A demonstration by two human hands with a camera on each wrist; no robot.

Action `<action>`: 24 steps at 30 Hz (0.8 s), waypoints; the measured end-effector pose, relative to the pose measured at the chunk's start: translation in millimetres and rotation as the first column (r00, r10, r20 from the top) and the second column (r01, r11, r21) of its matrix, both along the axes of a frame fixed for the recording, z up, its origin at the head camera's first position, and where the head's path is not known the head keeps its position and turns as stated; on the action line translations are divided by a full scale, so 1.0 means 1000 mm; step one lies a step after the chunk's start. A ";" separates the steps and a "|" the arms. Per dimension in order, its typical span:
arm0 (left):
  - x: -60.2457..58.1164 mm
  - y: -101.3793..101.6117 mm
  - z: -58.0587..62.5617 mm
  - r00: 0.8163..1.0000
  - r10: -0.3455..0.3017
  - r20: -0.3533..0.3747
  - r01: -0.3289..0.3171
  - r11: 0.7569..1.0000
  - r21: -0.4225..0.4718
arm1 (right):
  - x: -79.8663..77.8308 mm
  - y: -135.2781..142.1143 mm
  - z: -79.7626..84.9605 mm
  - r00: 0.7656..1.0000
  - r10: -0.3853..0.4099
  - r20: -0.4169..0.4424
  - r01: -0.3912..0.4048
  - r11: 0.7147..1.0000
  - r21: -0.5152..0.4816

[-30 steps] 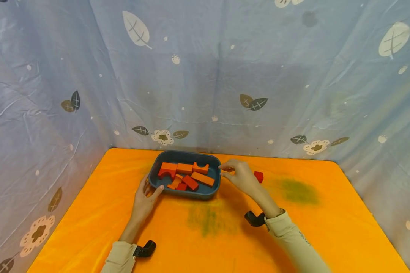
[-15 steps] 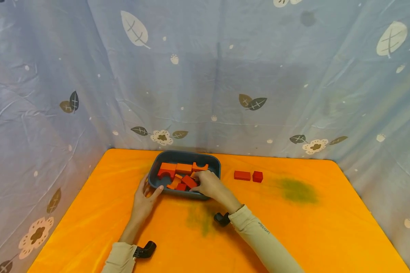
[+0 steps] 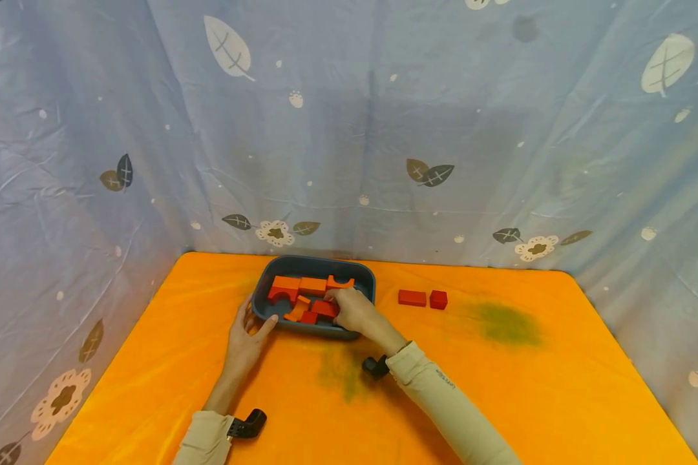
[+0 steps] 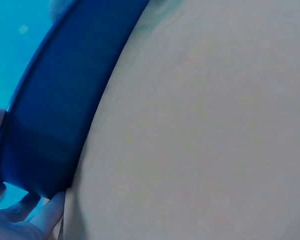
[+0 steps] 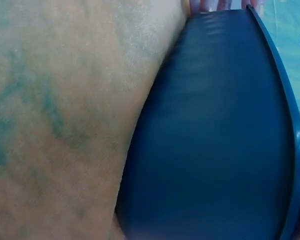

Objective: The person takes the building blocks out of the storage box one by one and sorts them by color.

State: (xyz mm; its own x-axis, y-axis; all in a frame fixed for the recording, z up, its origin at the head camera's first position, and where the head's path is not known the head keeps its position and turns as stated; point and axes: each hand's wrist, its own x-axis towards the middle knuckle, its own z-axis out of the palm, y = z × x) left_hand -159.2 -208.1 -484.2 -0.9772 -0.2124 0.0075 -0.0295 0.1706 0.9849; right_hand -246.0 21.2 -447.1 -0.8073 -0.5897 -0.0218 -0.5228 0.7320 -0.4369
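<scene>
A dark blue rectangular bin (image 3: 302, 330) holds several orange and red toy blocks, among them an arched orange block (image 3: 283, 289) and an orange block (image 3: 313, 287). My left hand (image 3: 245, 336) holds the bin's left end, fingers along the outer wall and thumb at the front rim. In the left wrist view, its fingers (image 4: 49, 215) touch the bin's side. My right hand (image 3: 357, 315) reaches over the front rim and pinches a red rectangular block (image 3: 324, 309) between thumb and fingers. That hand hides the bin's right part. The right wrist view shows mostly the bin's outer wall (image 5: 210, 130).
Right of the bin, a red rectangular block (image 3: 412, 298) and a red cube (image 3: 439, 299) lie on the orange tablecloth (image 3: 337, 426). A patterned curtain (image 3: 326, 129) rises behind the table and on both sides.
My right hand has come from beside the bin's right end into it. The red block at its fingers has turned. The red block outside has come into view. My left hand stays put.
</scene>
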 end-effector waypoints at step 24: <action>-0.001 -0.002 -0.001 1.000 0.001 0.018 -0.001 1.000 -0.015 | -0.005 0.042 0.023 0.999 -0.035 0.000 0.032 0.910 -0.414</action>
